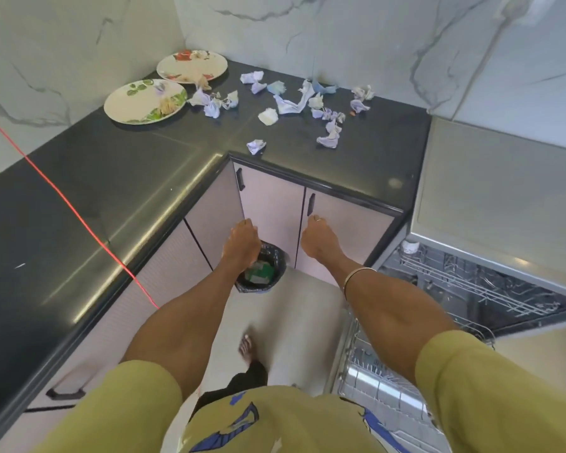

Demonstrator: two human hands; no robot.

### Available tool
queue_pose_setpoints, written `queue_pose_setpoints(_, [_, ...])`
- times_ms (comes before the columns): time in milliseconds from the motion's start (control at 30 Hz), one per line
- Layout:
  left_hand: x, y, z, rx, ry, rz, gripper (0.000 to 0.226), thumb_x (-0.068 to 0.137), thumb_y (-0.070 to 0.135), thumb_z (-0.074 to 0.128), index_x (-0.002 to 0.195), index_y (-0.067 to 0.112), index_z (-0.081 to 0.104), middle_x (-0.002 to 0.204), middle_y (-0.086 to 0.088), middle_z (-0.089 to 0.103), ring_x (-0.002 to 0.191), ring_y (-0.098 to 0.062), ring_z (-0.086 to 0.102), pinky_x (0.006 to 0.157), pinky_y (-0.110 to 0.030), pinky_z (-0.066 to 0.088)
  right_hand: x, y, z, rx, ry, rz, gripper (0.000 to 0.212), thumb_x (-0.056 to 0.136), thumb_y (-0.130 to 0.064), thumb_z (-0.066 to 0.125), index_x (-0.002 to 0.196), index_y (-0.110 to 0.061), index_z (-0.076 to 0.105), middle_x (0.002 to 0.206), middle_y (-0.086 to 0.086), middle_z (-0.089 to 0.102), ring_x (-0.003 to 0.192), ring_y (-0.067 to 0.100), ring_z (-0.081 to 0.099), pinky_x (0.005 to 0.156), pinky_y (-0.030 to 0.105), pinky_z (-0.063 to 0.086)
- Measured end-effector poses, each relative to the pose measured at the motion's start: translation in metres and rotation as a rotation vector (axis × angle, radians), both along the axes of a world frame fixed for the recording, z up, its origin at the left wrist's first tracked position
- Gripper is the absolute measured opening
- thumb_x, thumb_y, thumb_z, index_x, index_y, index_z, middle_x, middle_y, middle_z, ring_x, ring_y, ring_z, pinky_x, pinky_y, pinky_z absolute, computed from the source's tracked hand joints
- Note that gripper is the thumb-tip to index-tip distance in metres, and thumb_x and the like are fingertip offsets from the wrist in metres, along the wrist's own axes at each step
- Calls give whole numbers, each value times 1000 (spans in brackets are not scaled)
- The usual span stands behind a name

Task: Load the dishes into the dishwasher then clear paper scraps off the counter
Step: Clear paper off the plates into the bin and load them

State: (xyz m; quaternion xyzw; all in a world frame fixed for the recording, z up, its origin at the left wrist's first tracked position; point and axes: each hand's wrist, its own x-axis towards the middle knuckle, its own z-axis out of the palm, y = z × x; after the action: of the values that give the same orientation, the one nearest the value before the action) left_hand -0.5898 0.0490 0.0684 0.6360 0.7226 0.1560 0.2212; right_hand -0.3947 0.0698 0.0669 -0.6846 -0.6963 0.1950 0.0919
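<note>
Two floral plates stand at the back left of the black counter [118, 178]: a green-leaf plate [134, 103] with food bits and a red-flower plate [190, 68] behind it. Several crumpled paper scraps [288, 106] lie scattered across the counter's corner, one scrap [256, 146] near the front edge. My left hand [242, 240] and my right hand [319, 238] are stretched forward below the counter edge, in front of the cabinet doors, both empty with fingers loosely curled. The dishwasher [471, 289] stands open at the right, its lower rack [383, 384] pulled out.
A small bin with a black liner [275, 256] sits on the floor under my left hand, with some waste in it. A red cord [62, 197] runs across the left counter. Marble walls close the corner. My foot [247, 346] is on the floor.
</note>
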Motion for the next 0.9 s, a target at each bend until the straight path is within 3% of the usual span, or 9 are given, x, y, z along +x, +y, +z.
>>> queue_pose_setpoints(100, [-16, 38, 1, 17, -3, -7, 29, 103, 14, 31, 115, -2, 52, 120, -19, 55, 108, -35, 53, 92, -45, 41, -13, 43, 0, 14, -16, -35, 41, 95, -16, 43, 133, 0, 45, 130, 16, 51, 112, 33, 53, 94, 40, 49])
queue_pose_setpoints(200, [-34, 77, 3, 45, -27, -15, 33, 104, 15, 30, 121, -4, 50, 124, -21, 54, 114, -36, 52, 97, -46, 41, -28, 83, 6, 28, -8, -26, 38, 96, -15, 45, 128, 5, 48, 129, 21, 52, 116, 35, 51, 99, 38, 45])
queue_pose_setpoints(333, [-62, 137, 12, 66, -38, 14, 27, 102, 11, 32, 109, -5, 53, 113, -23, 56, 104, -41, 55, 88, -49, 42, -53, 140, 15, 56, -29, -35, 41, 92, -13, 45, 131, 2, 45, 134, 17, 48, 122, 33, 45, 104, 41, 42])
queue_pose_setpoints(433, [-85, 173, 19, 78, 37, -26, 34, 102, 9, 31, 127, -6, 49, 133, -25, 51, 124, -40, 48, 105, -45, 35, -72, 174, 21, 84, 3, -46, 43, 96, -17, 44, 134, 2, 43, 138, 19, 46, 127, 32, 43, 109, 38, 36])
queue_pose_setpoints(567, [-112, 217, 19, 106, 72, -39, 52, 105, 21, 24, 151, -5, 22, 157, -20, 27, 148, -32, 21, 122, -43, 14, -95, 211, 19, 122, -37, -12, 58, 101, -23, 41, 148, 6, 27, 155, 22, 29, 145, 35, 23, 120, 41, 23])
queue_pose_setpoints(900, [-144, 299, 8, 124, 100, 12, 56, 105, 28, 28, 152, -2, 21, 159, -18, 25, 150, -30, 17, 123, -43, 13, -132, 313, 16, 130, -66, 73, 56, 96, -28, 45, 141, 4, 38, 148, 21, 38, 138, 36, 33, 112, 45, 31])
